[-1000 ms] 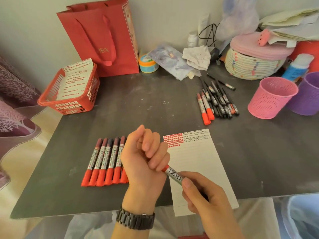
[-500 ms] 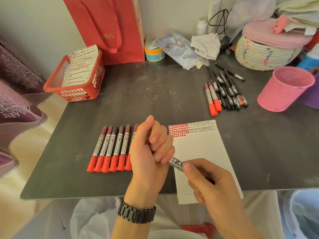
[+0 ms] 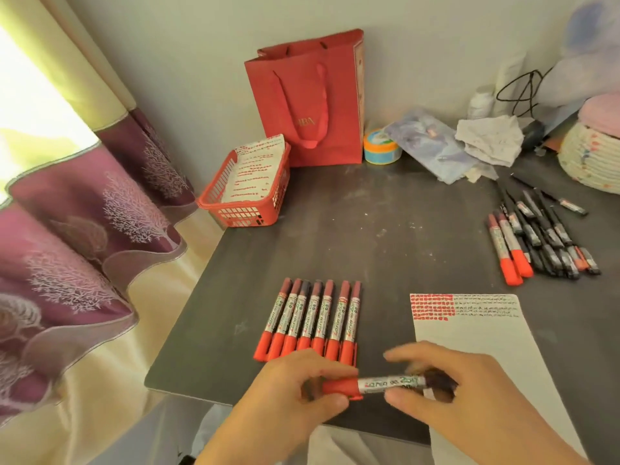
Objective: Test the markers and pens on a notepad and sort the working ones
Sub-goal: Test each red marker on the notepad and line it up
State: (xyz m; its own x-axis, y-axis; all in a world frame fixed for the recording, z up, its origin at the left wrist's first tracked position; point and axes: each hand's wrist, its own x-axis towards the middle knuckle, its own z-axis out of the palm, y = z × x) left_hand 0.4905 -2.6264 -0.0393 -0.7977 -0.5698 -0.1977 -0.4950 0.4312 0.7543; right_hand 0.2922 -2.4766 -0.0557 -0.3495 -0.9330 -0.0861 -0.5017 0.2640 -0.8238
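A capped red marker [image 3: 385, 384] lies crosswise between both hands, just above the table's near edge. My left hand [image 3: 295, 394] pinches its red cap end. My right hand [image 3: 459, 394] grips its dark rear end. Just beyond them, a neat row of several red markers [image 3: 312, 320] lies side by side, caps toward me. The white notepad [image 3: 469, 337] sits to the right, with red and dark test scribbles across its top. A mixed pile of red markers and dark pens [image 3: 540, 239] lies at the far right.
A red plastic basket [image 3: 245, 209] holding a scribbled sheet stands at the table's left edge, with a red paper bag [image 3: 312, 102] behind it. A small tub, crumpled tissue, a packet and a woven basket [image 3: 590, 162] line the back. A purple curtain [image 3: 73, 229] hangs on the left.
The view has swung left. The marker, held point-down over the notepad before, is now capped and horizontal, carried left toward the row. My left hand has opened from a fist onto the cap end.
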